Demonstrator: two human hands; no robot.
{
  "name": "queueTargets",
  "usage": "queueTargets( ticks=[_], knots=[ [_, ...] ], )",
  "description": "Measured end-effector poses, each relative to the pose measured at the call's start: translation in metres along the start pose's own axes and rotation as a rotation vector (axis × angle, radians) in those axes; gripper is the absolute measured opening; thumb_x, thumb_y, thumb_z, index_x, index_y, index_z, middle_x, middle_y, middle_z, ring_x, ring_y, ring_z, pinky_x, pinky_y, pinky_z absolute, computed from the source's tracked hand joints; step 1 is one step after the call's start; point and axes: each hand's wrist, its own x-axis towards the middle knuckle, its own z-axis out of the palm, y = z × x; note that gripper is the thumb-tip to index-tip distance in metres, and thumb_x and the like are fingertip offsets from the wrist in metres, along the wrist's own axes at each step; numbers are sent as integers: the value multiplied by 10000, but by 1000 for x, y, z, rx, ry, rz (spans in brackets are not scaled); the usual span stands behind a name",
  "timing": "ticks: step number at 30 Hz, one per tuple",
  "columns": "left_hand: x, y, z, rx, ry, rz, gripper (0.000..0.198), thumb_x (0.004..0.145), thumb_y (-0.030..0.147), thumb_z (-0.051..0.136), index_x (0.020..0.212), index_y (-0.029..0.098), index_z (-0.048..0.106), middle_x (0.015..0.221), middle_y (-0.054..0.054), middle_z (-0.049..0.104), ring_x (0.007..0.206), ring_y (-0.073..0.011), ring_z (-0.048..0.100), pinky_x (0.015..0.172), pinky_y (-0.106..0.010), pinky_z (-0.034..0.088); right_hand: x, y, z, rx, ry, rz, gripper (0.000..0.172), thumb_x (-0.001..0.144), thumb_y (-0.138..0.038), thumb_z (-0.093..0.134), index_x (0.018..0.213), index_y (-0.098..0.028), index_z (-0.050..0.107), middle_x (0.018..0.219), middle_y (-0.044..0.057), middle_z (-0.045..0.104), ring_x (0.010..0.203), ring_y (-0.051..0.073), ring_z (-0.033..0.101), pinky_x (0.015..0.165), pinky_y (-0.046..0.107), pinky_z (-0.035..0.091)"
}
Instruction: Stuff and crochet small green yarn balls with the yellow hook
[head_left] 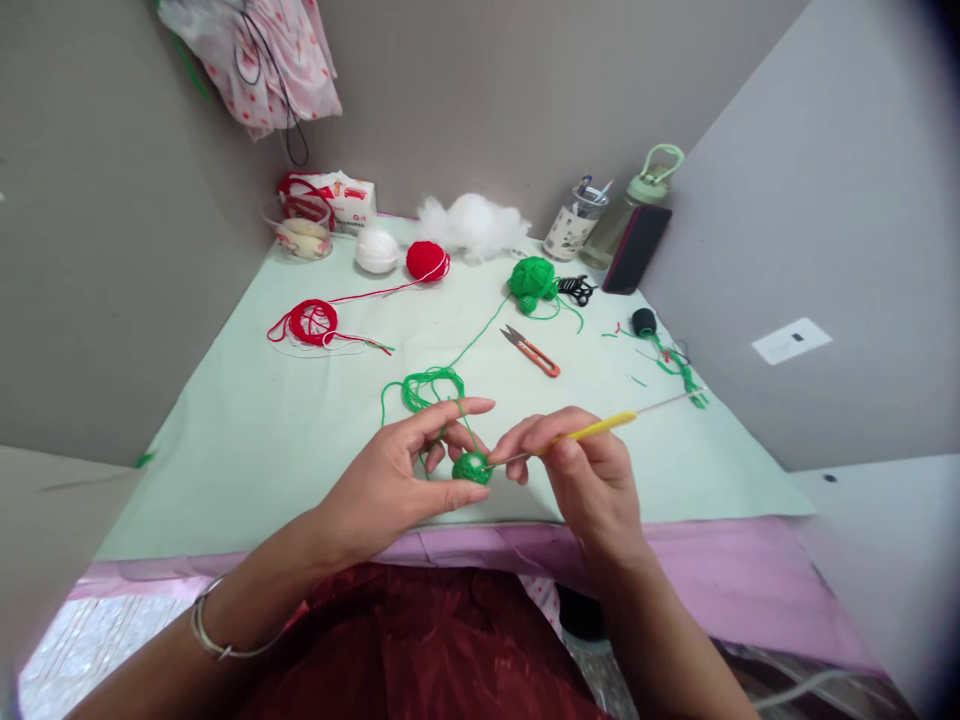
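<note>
Near the front edge of the table, my left hand (405, 465) pinches a small round green crochet piece (471, 468) between thumb and fingers. A green strand runs from the piece up over the raised index finger. My right hand (577, 460) grips a crochet hook (600, 428) by its yellow handle, and the thin metal tip meets the right side of the piece. Just behind my left hand lies a loose coil of green yarn (433, 388). Its strand leads back to a green yarn ball (531, 280).
Orange thread snips (532, 352) lie beyond my hands. Farther back are a red yarn ball (427, 261), a white ball (376, 250), fluffy stuffing (474, 226), a pen cup (574, 226), a bottle (622, 215) and a phone (637, 250). Red yarn (313, 322) sits left; green scraps (686, 370) lie right.
</note>
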Motion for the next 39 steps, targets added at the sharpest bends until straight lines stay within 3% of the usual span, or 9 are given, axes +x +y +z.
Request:
queueTargets(
  ticks=[10,13,16,19,24,28,31,34,39],
  knots=[
    [1,4,-3,78,20,-5,656,786,231,826,1419,269,661,976,14,659,958,-191,540,943,-372,401,0,-11,-3,-309,-133,-102,213,1092,-258,561,1116,-236,772,1037,69,798,938,177,737,803,326,590],
    [2,6,-3,56,23,-8,661,779,238,843,1415,282,668,965,18,654,920,-182,527,910,-364,407,-1,-10,-1,-384,-136,-237,202,1085,-256,575,1117,-221,772,1021,85,815,969,203,763,827,357,607],
    [3,7,-1,-25,48,-7,696,747,284,901,1405,278,674,946,19,647,864,-170,510,855,-348,418,-7,-5,3,-444,-48,-401,232,1098,-276,541,1175,-233,756,1027,92,825,945,214,781,792,373,625],
    [2,4,7,-116,122,8,726,718,314,939,1394,251,684,917,11,645,848,-172,515,827,-332,432,-15,-1,5,-663,-24,-488,243,1074,-242,572,1248,-266,740,1125,113,827,939,225,784,758,372,645],
    [-5,-6,23,-209,265,60,657,792,393,910,1401,279,692,949,-5,653,887,-179,538,869,-318,454,-22,1,12,-1044,8,-621,501,952,-64,693,1400,-289,687,1147,131,828,979,256,795,782,358,680],
    [-9,-11,30,-440,186,23,625,864,455,855,1442,304,672,986,-2,637,877,-148,553,848,-283,462,-26,5,15,-1134,35,-659,647,887,-4,752,1446,-319,665,1141,101,823,999,265,799,821,371,699],
    [-9,-12,29,-653,53,-107,673,809,489,897,1423,305,693,953,5,615,832,-121,533,798,-258,441,-27,10,12,-1069,30,-699,651,910,-26,739,1488,-307,635,1112,92,822,988,255,793,787,363,702],
    [-6,-12,24,-734,-46,-186,790,675,499,983,1387,274,724,911,2,619,822,-126,531,793,-263,422,-24,11,11,-843,52,-647,535,981,-96,679,1471,-308,657,1117,95,820,984,244,782,753,361,688],
    [0,-9,15,-692,-35,-168,762,626,394,1022,1327,252,760,914,-7,648,860,-145,553,844,-291,418,-17,3,14,-493,168,-460,276,1038,-220,638,1218,-344,807,1062,75,834,856,226,777,671,370,649]
  ],
)
